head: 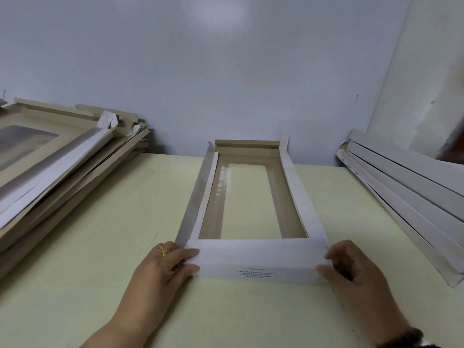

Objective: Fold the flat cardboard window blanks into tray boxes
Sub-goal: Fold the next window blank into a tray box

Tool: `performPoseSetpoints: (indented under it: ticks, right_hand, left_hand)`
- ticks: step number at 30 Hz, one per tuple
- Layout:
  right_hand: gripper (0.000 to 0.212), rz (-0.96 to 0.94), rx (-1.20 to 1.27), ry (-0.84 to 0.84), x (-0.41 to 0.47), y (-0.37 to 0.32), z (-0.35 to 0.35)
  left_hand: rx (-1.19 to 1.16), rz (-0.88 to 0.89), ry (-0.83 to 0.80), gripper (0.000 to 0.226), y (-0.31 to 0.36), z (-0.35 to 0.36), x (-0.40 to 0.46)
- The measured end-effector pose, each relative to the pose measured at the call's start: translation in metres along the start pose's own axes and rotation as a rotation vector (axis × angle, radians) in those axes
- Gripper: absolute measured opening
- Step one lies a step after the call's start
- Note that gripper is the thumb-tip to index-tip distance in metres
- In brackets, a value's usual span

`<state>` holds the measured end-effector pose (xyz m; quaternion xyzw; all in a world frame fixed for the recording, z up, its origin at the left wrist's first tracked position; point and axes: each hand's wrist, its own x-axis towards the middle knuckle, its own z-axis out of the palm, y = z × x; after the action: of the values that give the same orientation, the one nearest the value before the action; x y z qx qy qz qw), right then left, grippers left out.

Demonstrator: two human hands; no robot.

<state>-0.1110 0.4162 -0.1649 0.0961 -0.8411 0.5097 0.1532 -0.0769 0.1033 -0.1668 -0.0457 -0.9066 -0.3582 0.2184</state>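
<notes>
We held the near flap of the window blank (253,257) between us: our left hand (168,264) pinched its left end, our right hand (351,270) its right. Beyond our fingers its walls stood raised around the empty window. Folded trays (50,167) lay stacked left of our hands, flat blanks (406,187) to the right.

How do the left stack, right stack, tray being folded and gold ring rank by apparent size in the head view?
1. Left stack, cropped by the frame edge.
2. Tray being folded and right stack: too similar to rank, and the stack is cropped.
3. Gold ring, smallest.
</notes>
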Motion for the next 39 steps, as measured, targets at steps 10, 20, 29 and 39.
performPoseSetpoints:
  ticks: [10, 20, 29, 39]
  right_hand:
    - [0.028, -0.403, -0.518, -0.080, 0.000, -0.006, -0.001]
    - [0.026, -0.648, -0.731, -0.149, 0.000, -0.025, 0.019]
    - [0.033, -0.609, -0.690, -0.215, -0.005, -0.038, 0.033]
    - [0.045, -0.623, -0.785, -0.331, 0.012, -0.023, 0.008]
  left_hand:
    - [0.080, 0.122, -0.007, 0.020, -0.004, -0.005, -0.002]
    - [0.484, 0.514, -0.052, 0.049, 0.026, 0.015, 0.002]
    - [0.503, 0.555, -0.136, 0.025, 0.067, 0.056, 0.003]
    - [0.530, 0.498, -0.123, 0.028, 0.068, 0.056, 0.000]
